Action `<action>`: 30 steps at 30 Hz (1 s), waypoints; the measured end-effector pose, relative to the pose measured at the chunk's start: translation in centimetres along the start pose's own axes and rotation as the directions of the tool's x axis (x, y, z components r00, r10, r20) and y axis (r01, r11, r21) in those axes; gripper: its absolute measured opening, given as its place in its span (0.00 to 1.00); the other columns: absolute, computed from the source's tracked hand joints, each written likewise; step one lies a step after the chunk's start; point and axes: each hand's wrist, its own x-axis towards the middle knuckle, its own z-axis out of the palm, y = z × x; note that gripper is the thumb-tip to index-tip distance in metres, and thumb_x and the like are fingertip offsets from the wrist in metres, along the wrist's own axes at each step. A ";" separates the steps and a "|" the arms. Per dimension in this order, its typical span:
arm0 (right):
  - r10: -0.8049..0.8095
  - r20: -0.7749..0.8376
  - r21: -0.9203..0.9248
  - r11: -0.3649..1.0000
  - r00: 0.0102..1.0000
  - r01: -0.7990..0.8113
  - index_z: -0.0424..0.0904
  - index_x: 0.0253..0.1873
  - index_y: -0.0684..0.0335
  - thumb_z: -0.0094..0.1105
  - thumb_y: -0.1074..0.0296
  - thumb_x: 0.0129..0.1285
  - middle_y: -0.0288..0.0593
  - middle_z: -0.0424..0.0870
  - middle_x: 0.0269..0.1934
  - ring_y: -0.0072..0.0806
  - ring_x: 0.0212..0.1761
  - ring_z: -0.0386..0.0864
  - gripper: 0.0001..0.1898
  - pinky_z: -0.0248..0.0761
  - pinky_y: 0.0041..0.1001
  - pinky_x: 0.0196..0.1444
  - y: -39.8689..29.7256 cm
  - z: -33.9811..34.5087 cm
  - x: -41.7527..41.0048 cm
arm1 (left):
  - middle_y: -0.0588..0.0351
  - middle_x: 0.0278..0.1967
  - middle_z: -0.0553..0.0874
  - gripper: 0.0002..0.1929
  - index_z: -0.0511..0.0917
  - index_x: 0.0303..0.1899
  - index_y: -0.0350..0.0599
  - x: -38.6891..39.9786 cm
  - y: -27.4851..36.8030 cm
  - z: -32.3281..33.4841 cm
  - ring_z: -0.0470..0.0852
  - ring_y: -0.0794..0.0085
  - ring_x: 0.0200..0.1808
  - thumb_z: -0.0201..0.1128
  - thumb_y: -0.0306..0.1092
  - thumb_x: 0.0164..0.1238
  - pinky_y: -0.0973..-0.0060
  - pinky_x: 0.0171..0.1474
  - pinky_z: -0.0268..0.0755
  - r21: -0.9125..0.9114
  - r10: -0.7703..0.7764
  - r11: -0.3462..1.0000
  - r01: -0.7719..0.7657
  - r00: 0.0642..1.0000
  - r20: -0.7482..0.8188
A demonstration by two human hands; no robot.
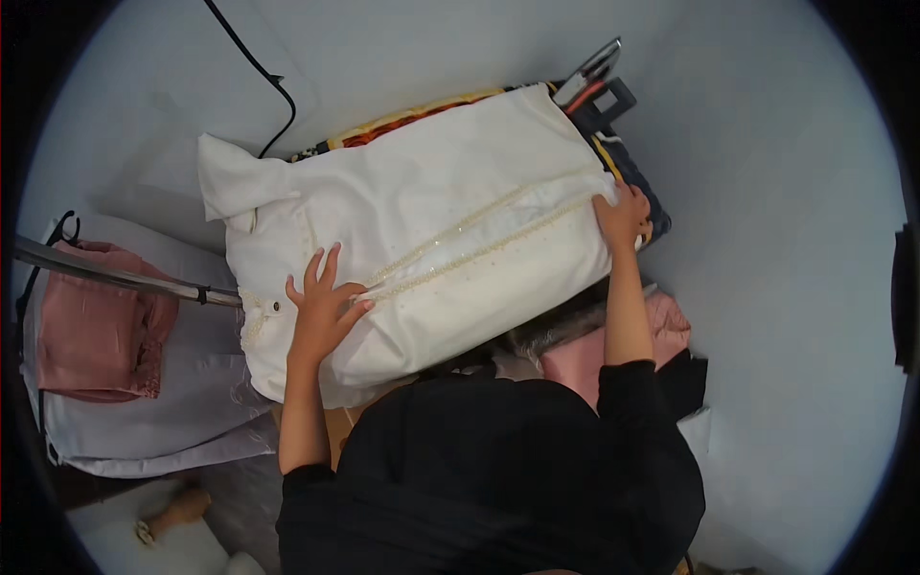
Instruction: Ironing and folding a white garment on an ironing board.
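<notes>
A white garment (460, 172) with two beaded edges lies spread over a padded ironing board. The edges run apart towards the right, with white cloth showing between them. My left hand (320, 313) has its thumb and index finger pinched on the cloth where the beaded edges meet; its other fingers are raised and spread. At the board's right end, my right hand (624, 215) grips the garment's hem, thumb on top and fingers over the edge. A dark button (276, 307) and more beading show left of my left hand.
A clothes iron (593, 86) stands on the patterned board cover (424, 118) at the far right corner. A black cord (251, 61) hangs behind. To the left are a metal rail (129, 277), folded pink cloth (93, 323) and pale grey cloth (194, 402). Pink fabric (575, 363) lies below the board.
</notes>
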 end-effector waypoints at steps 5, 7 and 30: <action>0.021 0.047 -0.010 1.000 0.999 -0.021 0.74 0.57 0.56 0.59 0.46 0.54 0.44 0.66 0.62 0.39 0.69 0.55 0.28 0.37 0.62 0.64 -1.0 0.9 2.8 | 0.51 0.70 0.56 0.22 0.76 0.54 0.61 0.7 1.3 2.7 0.51 0.55 0.71 0.64 0.44 0.55 0.34 0.61 0.35 0.057 -0.221 0.970 0.236 0.956 -0.194; -0.022 0.123 -0.058 0.998 0.992 0.030 0.75 0.54 0.56 0.60 0.50 0.53 0.44 0.67 0.60 0.39 0.69 0.55 0.25 0.38 0.60 0.65 -1.7 0.5 3.4 | 0.50 0.70 0.55 0.30 0.72 0.58 0.62 2.2 2.5 2.5 0.50 0.54 0.71 0.67 0.45 0.50 0.32 0.59 0.38 0.094 -0.288 0.948 0.304 0.945 -0.153; -0.339 -0.188 0.087 0.929 0.922 0.360 0.76 0.31 0.68 0.65 0.63 0.49 0.47 0.78 0.43 0.43 0.47 0.70 0.13 0.61 0.37 0.51 0.0 2.4 7.5 | 0.61 0.64 0.70 0.17 0.82 0.43 0.57 1.2 0.2 0.2 0.64 0.67 0.66 0.63 0.29 0.47 0.46 0.63 0.44 0.231 -0.178 0.929 0.287 0.899 -0.399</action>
